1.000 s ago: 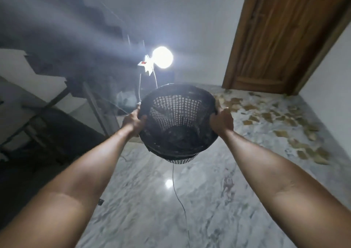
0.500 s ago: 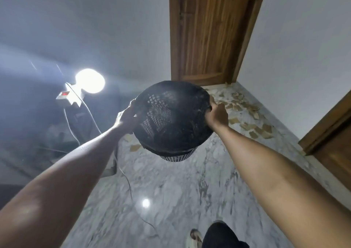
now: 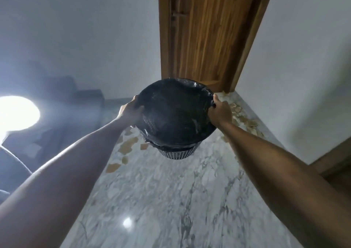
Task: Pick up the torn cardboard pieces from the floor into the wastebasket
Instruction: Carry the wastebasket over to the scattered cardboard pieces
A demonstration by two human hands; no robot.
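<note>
Wastebasket [image 3: 176,114]: black, mesh-walled, lined with a dark plastic bag, held in the air above the floor [image 3: 171,200] between both outstretched arms. Its mouth tilts toward the person; the pale ribbed base points down and away, clear of the marble.

Left hand [image 3: 129,112]: grips the rim on the basket's left side. The fingers [image 3: 137,108] curl over the edge onto the bag lining, thumb side out of sight behind the rim.

Right hand [image 3: 220,112]: grips the rim on the opposite side. Its fingers wrap the edge, back of the hand toward the viewer; the fingertips themselves are hidden inside the rim.

The basket sits squarely between the two hands, rim in contact with both, nothing supporting it from below.

Torn cardboard pieces [image 3: 127,147]: brown scraps scattered on the floor beneath and to the left of the basket, and a second run [image 3: 245,121] along the floor's right edge where it meets the white wall [image 3: 303,67], reaching toward the far corner. Contents of the basket cannot be made out against the dark liner.

Wooden door [image 3: 205,33] stands at the far edge of the floor. A bright lamp [image 3: 17,112] glares at the left, with a reflected spot on the marble near the person.
</note>
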